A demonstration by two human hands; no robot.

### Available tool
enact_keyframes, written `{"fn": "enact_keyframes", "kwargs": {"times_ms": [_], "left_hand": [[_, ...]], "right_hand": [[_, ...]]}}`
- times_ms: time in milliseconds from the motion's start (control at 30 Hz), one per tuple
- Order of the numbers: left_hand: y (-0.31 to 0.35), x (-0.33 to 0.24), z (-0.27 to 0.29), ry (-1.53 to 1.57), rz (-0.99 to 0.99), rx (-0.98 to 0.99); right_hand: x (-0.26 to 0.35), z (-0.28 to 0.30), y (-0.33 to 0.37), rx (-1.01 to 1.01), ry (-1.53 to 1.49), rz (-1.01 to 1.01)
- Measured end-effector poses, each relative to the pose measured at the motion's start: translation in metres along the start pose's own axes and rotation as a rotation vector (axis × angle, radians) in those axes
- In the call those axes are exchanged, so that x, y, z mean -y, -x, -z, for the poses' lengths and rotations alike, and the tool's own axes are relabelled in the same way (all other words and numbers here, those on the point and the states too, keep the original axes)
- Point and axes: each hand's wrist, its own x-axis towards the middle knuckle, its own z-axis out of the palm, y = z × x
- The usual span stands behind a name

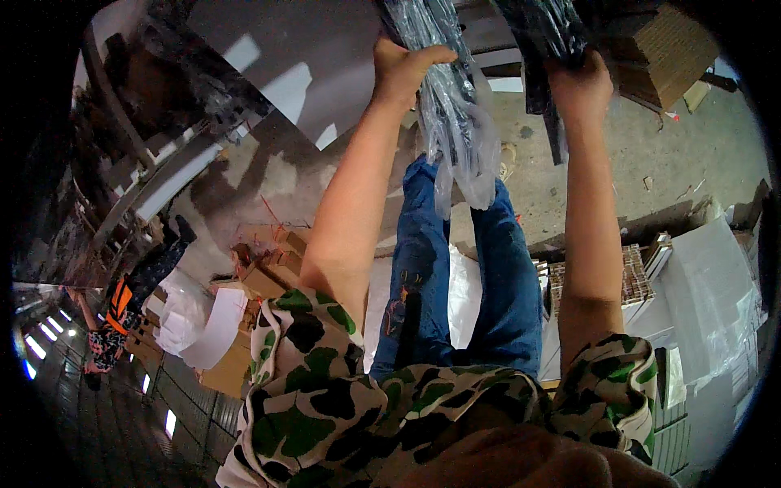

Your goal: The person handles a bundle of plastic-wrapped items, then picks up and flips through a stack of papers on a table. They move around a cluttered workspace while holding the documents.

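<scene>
My left hand (400, 75) is wrapped round a long bundle in clear, crinkled plastic film (446, 89), with its thumb lying across the film. Dark material shows through this wrapping, and its loose end hangs down in front of my legs. Farther right, my right hand (582, 88) grips a black bundle, also in shiny film (533, 41). Its fingers are partly hidden by the bundle. Both arms stretch forward, and the two bundles are held apart. The far ends run out of the top of the picture, so what is inside cannot be made out.
A stack of brown cardboard (663, 57) stands at the far right. Large grey-white panels (325, 49) lie at the far left. Cardboard boxes (232, 374) and white wrapped stacks (708, 293) stand on both sides. Another person with an orange band (120, 305) is at left.
</scene>
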Motion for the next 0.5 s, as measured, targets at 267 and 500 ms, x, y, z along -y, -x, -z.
{"fn": "enact_keyframes", "kwargs": {"times_ms": [267,500], "left_hand": [[-0.004,-0.002,0.013,-0.018,0.111,0.136],[0.000,-0.003,0.027,0.007,0.249,0.171]], "right_hand": [[0.003,0.021,0.018,-0.063,0.229,0.196],[0.032,-0.002,0.107,0.250,-0.221,0.263]]}}
